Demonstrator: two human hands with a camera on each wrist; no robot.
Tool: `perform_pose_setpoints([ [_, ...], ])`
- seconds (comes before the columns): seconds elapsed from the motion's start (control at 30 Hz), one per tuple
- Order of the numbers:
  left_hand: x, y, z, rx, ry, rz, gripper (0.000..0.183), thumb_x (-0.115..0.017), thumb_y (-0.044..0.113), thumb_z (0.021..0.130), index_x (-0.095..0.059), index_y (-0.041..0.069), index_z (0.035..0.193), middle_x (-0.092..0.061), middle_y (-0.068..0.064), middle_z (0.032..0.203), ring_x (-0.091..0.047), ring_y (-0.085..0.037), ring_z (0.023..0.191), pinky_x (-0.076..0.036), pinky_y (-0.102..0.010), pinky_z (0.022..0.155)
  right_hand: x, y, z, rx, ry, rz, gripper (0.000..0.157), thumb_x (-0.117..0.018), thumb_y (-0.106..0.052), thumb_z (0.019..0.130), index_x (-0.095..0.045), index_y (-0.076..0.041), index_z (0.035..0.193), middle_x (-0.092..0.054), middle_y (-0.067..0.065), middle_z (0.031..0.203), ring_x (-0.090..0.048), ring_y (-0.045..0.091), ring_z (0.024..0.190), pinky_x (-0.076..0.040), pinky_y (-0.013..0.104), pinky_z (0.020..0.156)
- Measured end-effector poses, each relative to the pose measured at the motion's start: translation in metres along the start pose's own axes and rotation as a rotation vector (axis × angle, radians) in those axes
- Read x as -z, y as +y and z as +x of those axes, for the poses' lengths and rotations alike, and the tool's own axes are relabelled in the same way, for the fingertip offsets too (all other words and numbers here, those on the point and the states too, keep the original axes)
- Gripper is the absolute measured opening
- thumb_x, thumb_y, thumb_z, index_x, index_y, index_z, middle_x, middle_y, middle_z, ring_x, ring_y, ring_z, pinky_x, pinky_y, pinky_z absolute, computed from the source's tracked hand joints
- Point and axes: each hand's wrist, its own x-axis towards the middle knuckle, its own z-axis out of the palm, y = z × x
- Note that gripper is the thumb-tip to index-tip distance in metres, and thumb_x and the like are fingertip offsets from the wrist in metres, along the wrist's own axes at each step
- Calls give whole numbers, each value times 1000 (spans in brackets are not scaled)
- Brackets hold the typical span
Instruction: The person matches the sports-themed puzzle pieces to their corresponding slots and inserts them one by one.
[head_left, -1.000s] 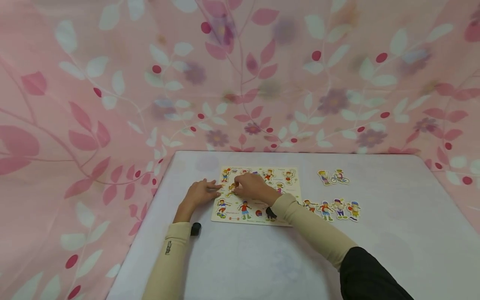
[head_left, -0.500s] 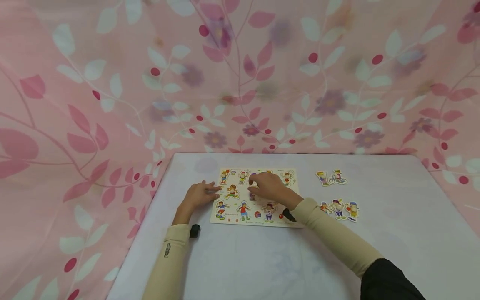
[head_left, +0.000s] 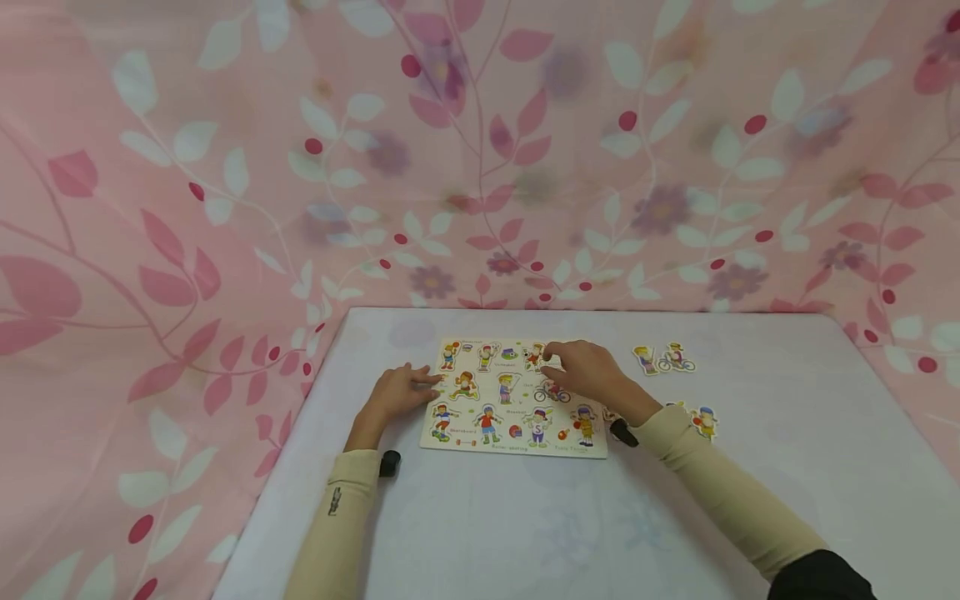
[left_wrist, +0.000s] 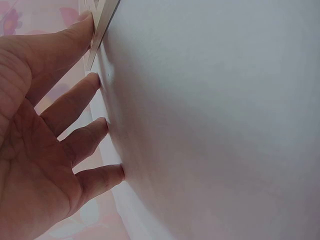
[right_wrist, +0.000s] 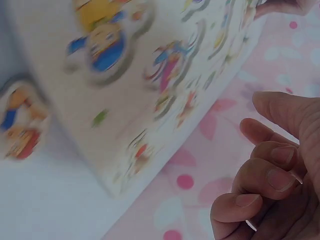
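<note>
A cream puzzle board (head_left: 480, 421) with printed children playing sports lies flat on the table. My left hand (head_left: 397, 389) is at its left edge; in the left wrist view, the thumb (left_wrist: 70, 42) touches the board's edge while the spread fingers rest their tips on the cloth. Over the board's upper right is my right hand (head_left: 592, 372), hiding part of it. Its fingers (right_wrist: 265, 175) are loosely curled with nothing between them and the thumb. On the board's left part sits a runner piece (head_left: 464, 385), with a skateboarder piece (head_left: 442, 422) below it.
Right of the board, a loose cyclist piece (head_left: 677, 358) lies beside another figure piece (head_left: 645, 360). Nearer, a ball-carrying child piece (head_left: 705, 422) shows, with other loose pieces partly hidden by the right sleeve (head_left: 720, 475). A floral pink curtain (head_left: 480, 167) stands behind the table.
My right hand has moved right, from the runner piece across to the board's upper right, uncovering the middle of the board. The left hand has stayed at the left edge.
</note>
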Motion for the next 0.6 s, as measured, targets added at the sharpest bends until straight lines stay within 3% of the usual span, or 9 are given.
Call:
perform_pose_setpoints([
  [0.6,-2,-1,2,13,-5,-4,36,-75,33,88,-72,20,122,-56,-7,138,-34,-43,139,-25,-56,113,25,81,-33,-157,41,-31,28,-69,-27,93,-67,-8,113,-57,0,71,-47,16,55,-37,29,45],
])
